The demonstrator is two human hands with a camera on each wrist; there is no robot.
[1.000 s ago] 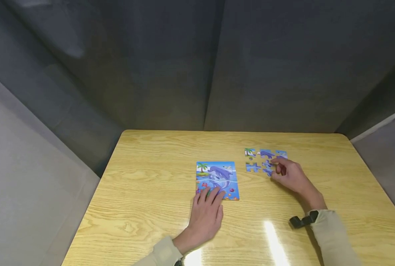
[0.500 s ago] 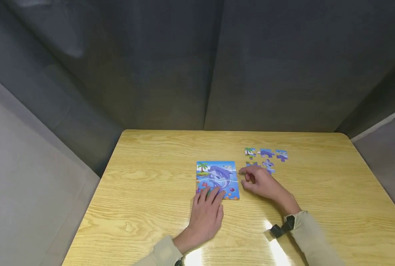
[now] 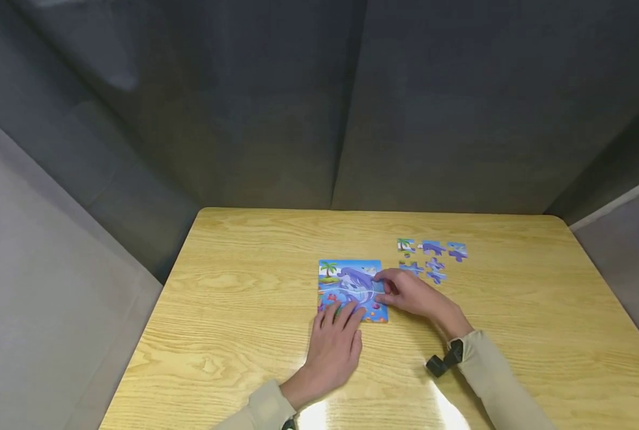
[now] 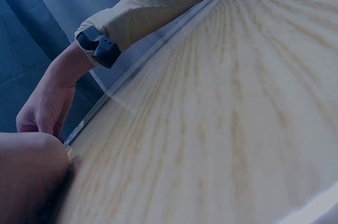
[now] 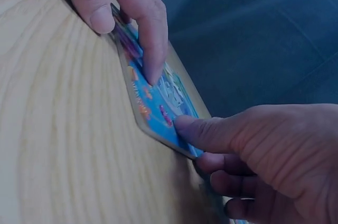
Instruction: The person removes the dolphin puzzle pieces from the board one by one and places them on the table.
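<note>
A square dolphin jigsaw puzzle (image 3: 330, 294) lies flat on the wooden table, showing a palm tree, sea and crabs. My left hand (image 3: 334, 346) rests on its lower edge with fingers stretched over the picture. At the puzzle's right side, my right hand (image 3: 411, 292) bends its thumb and index finger onto the surface and pinches there. In the right wrist view its thumb (image 5: 203, 131) touches the puzzle (image 5: 158, 123); the index fingertip is hidden. Whether a single piece is held cannot be made out. The left wrist view shows mostly table, with the right hand (image 4: 47, 105) beyond.
Loose puzzle pieces lie behind the right hand: a palm tree piece (image 3: 405, 245), a dolphin piece (image 3: 432, 247), a sky piece (image 3: 457, 251) and others nearer. The table's back edge (image 3: 276, 209) meets a dark curtain (image 3: 255, 119).
My right hand has left the loose pieces, moved left and come onto the puzzle's right side. The left hand has stayed in place on the puzzle.
</note>
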